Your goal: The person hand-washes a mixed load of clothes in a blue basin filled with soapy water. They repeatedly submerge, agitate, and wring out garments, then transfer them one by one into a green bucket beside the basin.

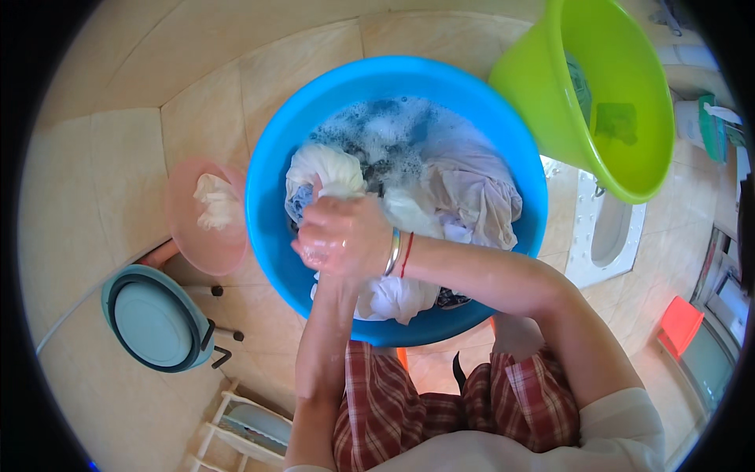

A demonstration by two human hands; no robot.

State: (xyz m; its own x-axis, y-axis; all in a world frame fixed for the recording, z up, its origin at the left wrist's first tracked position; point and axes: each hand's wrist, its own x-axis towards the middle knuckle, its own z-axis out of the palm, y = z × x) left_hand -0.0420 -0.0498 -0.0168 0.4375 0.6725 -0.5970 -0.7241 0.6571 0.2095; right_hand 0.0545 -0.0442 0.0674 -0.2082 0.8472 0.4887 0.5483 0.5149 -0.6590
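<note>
Both my hands meet over the left side of a large blue basin (275, 271) of sudsy water and wet laundry. My right hand (344, 236), wet and with its fingers curled, lies across my left hand. What its fingers close on is hidden. Of my left hand (317, 187) only a small part shows, against a bunched white cloth (324, 164); its fingers are covered. Bluish fabric (300, 201) lies beside that cloth. A pale crumpled garment (476, 189) fills the basin's right side. Another white cloth (397, 299) lies near the front rim, and foam (381, 130) floats at the back.
A lime-green tub (543, 102) stands close to the basin at the far right, beside a white squat toilet (586, 228). To the left are a pink basin (185, 212) holding pale cloth, and a grey-green folding basin (153, 322). A slatted rack (228, 425) stands near left.
</note>
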